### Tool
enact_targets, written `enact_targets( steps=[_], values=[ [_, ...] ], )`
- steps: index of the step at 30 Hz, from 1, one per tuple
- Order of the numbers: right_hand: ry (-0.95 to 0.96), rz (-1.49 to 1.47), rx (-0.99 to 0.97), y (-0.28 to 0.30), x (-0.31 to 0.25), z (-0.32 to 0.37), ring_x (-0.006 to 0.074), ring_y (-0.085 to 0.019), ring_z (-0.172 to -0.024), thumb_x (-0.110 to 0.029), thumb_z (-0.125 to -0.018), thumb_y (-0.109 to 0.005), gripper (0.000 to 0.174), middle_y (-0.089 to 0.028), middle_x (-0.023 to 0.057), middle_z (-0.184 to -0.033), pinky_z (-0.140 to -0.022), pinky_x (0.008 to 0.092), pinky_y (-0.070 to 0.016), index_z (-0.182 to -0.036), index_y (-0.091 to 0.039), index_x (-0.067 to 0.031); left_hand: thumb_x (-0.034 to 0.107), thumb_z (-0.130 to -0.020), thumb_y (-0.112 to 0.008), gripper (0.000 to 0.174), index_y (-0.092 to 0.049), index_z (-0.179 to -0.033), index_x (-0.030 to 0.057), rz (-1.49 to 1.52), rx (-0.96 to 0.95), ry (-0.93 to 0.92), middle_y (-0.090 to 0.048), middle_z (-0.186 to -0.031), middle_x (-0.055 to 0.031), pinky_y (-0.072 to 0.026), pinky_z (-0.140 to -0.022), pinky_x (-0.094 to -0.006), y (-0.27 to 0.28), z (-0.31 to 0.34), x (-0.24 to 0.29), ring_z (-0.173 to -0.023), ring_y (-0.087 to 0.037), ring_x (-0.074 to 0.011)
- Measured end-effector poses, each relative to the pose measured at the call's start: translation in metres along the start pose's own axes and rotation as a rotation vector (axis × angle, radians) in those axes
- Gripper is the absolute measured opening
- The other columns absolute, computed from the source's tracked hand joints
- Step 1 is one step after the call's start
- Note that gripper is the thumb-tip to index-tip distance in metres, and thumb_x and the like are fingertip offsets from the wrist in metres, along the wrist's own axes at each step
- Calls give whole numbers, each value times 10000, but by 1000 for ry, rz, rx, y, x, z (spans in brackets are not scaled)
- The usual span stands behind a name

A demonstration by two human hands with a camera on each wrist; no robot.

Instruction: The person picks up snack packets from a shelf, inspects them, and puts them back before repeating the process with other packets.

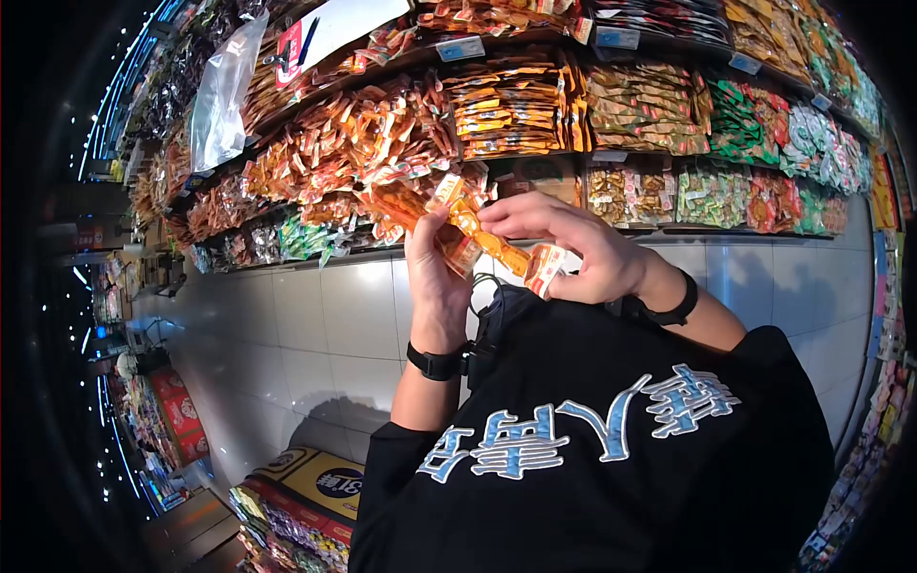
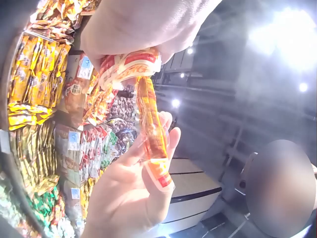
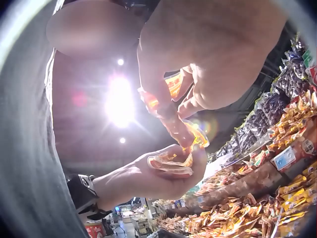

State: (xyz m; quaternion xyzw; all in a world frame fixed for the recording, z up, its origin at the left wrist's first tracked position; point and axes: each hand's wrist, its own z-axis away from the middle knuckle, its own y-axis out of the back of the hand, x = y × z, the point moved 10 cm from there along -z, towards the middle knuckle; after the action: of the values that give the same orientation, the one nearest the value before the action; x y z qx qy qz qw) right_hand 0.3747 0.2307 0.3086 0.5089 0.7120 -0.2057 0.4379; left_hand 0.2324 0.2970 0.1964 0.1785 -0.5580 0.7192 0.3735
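Note:
An orange snack packet (image 1: 501, 250) with red-and-white ends is stretched between both hands in the head view. My left hand (image 1: 435, 277) grips its upper end along with other orange-red packets (image 1: 396, 202), the thumb on top. My right hand (image 1: 583, 250) pinches the lower end between thumb and fingers. In the left wrist view the narrow packet (image 2: 152, 124) runs from my left hand (image 2: 143, 25) down to my right hand (image 2: 133, 193). The right wrist view shows my right hand (image 3: 213, 49) above my left hand (image 3: 163, 173), a folded wrapper (image 3: 171, 166) lying against the left palm.
Shelves of packed snacks run across the top, with loose orange packets (image 1: 363, 134) and stacked yellow packets (image 1: 506, 110). A clear plastic bag (image 1: 224, 100) hangs at the left beside a white board (image 1: 344, 29). A yellow display box (image 1: 320, 482) stands on the tiled floor (image 1: 334, 306).

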Motion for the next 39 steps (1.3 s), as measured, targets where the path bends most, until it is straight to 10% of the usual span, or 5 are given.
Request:
enact_targets(
  steps=[8, 15, 24, 32, 39],
  values=[
    [107, 585, -166, -32, 2, 6, 342, -355, -1363, -74, -627, -770, 515, -416, 93, -1461, -1076, 459, -351, -1114, -662, -201, 82, -867, -545, 297, -522, -1159, 30, 94, -78, 9, -650, -1021, -106, -549, -833, -343, -9, -2, 1, -923, -657, -211],
    [195, 362, -52, -12, -27, 5, 355, -499, -1250, -128, -691, -773, 298, -592, 109, -1287, -1038, 483, -374, -964, -654, -135, 102, -851, -604, 388, -494, -1212, 13, 52, -216, 69, -637, -1078, -134, -540, -869, -359, -24, 8, 4, -963, -643, -225],
    [-93, -413, 798, 96, 22, 23, 165, -600, -739, -117, -957, -527, 78, -574, 68, -813, -780, 395, -556, -969, -498, -45, 397, -892, -587, 530, -482, -1202, -19, 95, -528, 292, -566, -881, -122, -502, -608, -348, -44, 28, -21, -676, -581, -222],
    [-319, -127, 617, 65, 26, 4, 23, -462, -652, -22, -788, -764, 368, -491, -62, -734, -601, 172, -397, -1117, -600, -4, 471, -912, -501, 592, -469, -1161, -65, 78, -601, 362, -527, -839, -147, -510, -441, -347, -62, 39, -28, -570, -594, -264],
    [-12, 514, 403, 45, -11, -23, 153, -610, -740, -87, -761, -777, 264, -614, 77, -814, -671, 270, -488, -962, -654, 32, 353, -949, -525, 444, -459, -1169, -27, 31, -616, 437, -565, -928, -186, -577, -563, -392, -65, 46, -41, -734, -660, -316]
  ],
)
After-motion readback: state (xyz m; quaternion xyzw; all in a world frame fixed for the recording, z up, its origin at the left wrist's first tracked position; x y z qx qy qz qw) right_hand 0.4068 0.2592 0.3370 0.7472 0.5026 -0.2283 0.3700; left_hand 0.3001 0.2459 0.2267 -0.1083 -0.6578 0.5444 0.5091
